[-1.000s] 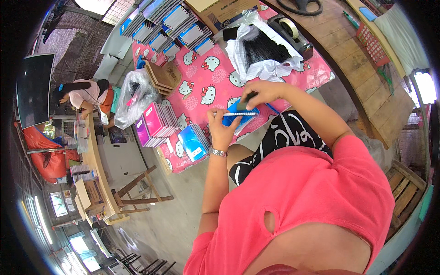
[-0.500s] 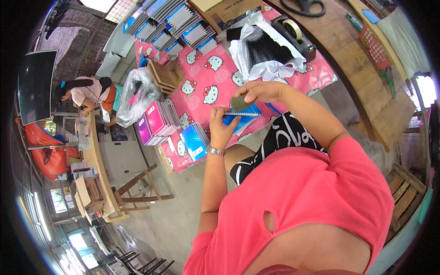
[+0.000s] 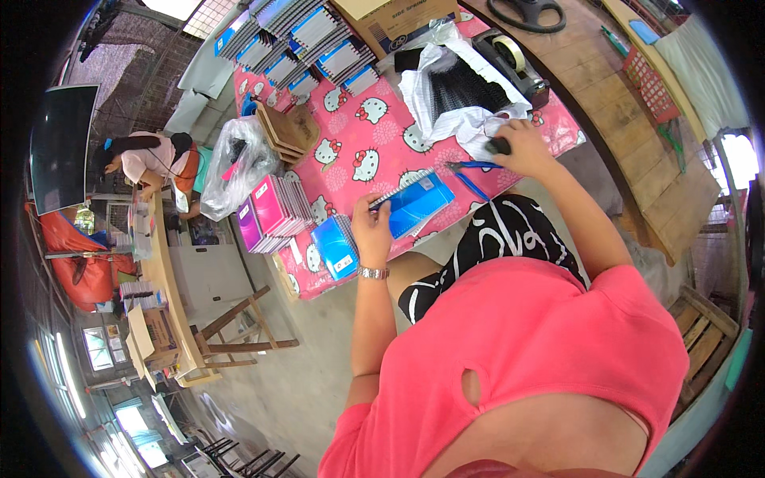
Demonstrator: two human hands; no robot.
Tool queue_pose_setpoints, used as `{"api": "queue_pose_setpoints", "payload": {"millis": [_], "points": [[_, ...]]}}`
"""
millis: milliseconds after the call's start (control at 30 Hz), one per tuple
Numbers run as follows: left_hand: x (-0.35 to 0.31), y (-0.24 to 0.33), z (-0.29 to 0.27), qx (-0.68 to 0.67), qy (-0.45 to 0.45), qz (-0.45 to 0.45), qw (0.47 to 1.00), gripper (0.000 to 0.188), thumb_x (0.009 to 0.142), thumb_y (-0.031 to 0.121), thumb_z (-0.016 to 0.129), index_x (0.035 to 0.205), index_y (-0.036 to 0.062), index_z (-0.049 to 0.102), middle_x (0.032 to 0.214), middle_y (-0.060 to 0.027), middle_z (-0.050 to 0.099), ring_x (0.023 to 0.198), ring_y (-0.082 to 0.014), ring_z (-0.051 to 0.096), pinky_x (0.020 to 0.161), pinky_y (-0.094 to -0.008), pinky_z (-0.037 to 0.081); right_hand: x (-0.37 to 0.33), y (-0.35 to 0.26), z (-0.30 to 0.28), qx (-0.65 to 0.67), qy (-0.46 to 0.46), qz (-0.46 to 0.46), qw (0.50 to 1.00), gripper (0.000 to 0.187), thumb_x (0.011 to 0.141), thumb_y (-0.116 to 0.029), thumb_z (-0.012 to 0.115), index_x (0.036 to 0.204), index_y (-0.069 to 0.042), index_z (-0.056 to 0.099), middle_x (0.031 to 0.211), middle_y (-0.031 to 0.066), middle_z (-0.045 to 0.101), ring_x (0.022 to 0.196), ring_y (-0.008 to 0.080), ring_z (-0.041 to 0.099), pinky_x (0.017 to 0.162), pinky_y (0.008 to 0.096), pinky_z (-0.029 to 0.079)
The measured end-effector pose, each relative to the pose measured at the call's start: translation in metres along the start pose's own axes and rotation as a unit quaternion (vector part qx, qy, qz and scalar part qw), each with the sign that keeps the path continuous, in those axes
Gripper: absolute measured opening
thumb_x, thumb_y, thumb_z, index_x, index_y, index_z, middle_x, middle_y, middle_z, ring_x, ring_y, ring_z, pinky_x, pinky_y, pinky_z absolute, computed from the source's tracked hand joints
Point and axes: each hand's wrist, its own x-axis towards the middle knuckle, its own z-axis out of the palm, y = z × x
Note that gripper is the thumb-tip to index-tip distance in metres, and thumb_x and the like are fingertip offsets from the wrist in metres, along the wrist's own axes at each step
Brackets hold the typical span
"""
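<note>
A blue spiral notebook (image 3: 421, 201) lies tilted on the pink patterned table cover, its coil along the far edge. My left hand (image 3: 371, 229) grips its left end, fingers over the coil. Off to the right, my right hand (image 3: 526, 150) is closed around a small dark piece (image 3: 500, 146) beside white wrapping; its exact kind is hard to make out. Just below that hand lies a blue-handled tool (image 3: 472, 185), which looks like pliers. Left of my left hand sits a short stack of blue notebooks (image 3: 334, 248).
Stacked purple and pink notebooks (image 3: 275, 213), wooden boards (image 3: 288, 131) and a clear plastic bag (image 3: 237, 171) stand on the left. White wrapping with black coils (image 3: 466, 88), a tape dispenser (image 3: 518, 68) and a cardboard box (image 3: 394, 24) are farther back. Another person (image 3: 155, 163) bends over a far-left table.
My right hand has moved right, away from the notebook's coil, carrying the dark piece. More of the blue cover and the blue-handled tool now shows. The left hand has shifted slightly left.
</note>
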Motion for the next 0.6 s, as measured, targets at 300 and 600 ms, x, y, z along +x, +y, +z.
{"api": "queue_pose_setpoints", "payload": {"millis": [300, 600], "points": [[-0.013, 0.009, -0.001, -0.031, 0.041, -0.064, 0.997, 0.021, 0.094, 0.013, 0.062, 0.108, -0.0020, 0.060, 0.078, -0.0065, 0.063, 0.061, -0.0122, 0.064, 0.049, -0.0242, 0.047, -0.038, -0.052, 0.054, 0.005, 0.043, -0.148, 0.988, 0.055, 0.076, -0.030, 0.072, 0.122, -0.005, 0.054, 0.122, 0.0138, 0.053, 0.118, 0.0323, 0.047, 0.099, 0.0452, 0.037], [-0.012, 0.003, -0.002, 0.018, 0.036, -0.076, 0.996, 0.025, 0.094, 0.013, 0.063, 0.111, 0.0000, 0.052, 0.079, -0.0112, 0.066, 0.057, -0.0143, 0.065, 0.049, -0.0255, 0.050, -0.027, -0.041, 0.063, 0.149, 0.033, -0.092, 0.984, 0.058, 0.070, -0.026, 0.073, 0.123, -0.007, 0.057, 0.117, 0.0149, 0.056, 0.109, 0.0339, 0.052, 0.096, 0.0465, 0.040]]}}
